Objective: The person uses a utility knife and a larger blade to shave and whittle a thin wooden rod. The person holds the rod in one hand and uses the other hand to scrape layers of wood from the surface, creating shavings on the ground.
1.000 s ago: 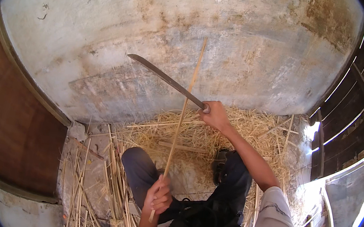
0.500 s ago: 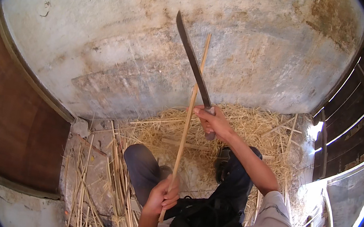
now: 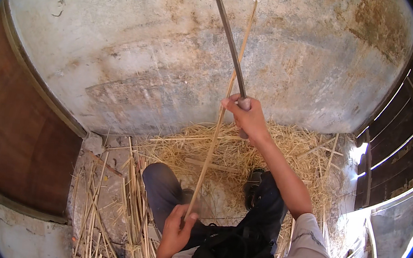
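My right hand is wrapped round the handle of a machete, whose long dark blade points up and to the left. Its thumb and forefinger reach to a long, thin split bamboo strip, touching it about midway. Below, near my lap, my left hand grips the strip's lower end. The strip slants upward to the right and passes behind the blade in this view; its top end is seen against the wall.
Curly pale shavings heap along the foot of the stained wall. Bundled split strips lie left of my knee. A brown panel stands at the left, dark slats at the right.
My right hand has moved up with the machete, and the blade reaches higher. The bamboo strip has risen too, its top end farther up the wall. My left hand stays near my lap.
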{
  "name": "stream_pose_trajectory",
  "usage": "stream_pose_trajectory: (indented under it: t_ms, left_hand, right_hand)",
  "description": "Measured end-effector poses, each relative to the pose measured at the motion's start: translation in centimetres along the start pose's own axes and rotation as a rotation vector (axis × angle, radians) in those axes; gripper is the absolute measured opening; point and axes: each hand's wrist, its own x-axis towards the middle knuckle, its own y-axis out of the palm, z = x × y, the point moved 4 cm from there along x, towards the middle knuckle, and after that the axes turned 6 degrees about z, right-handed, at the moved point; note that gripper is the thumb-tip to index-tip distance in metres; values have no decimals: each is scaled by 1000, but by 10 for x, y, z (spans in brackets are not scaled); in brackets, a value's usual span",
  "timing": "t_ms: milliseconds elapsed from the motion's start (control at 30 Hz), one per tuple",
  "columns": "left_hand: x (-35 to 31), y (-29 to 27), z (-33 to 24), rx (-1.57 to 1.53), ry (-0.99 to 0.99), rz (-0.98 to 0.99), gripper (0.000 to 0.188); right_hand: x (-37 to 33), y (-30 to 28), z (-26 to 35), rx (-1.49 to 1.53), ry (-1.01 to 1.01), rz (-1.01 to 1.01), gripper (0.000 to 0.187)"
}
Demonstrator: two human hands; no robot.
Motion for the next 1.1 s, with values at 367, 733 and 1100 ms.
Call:
stream_pose_trajectory:
  t_ms: [367,733,1100]
  left_hand:
    - [2,13,-14,-639,-116,0,38]
    - [3,13,-21,-884,-105,25,33]
    - [-1,20,-55,-137,58,-116,19]
  right_hand:
    - [-31,-8,5,-217,-140,1,34]
    - [-165,7,-14,-784,-361,248,33]
    - [-191,39,-49,-844,-407,305,27]
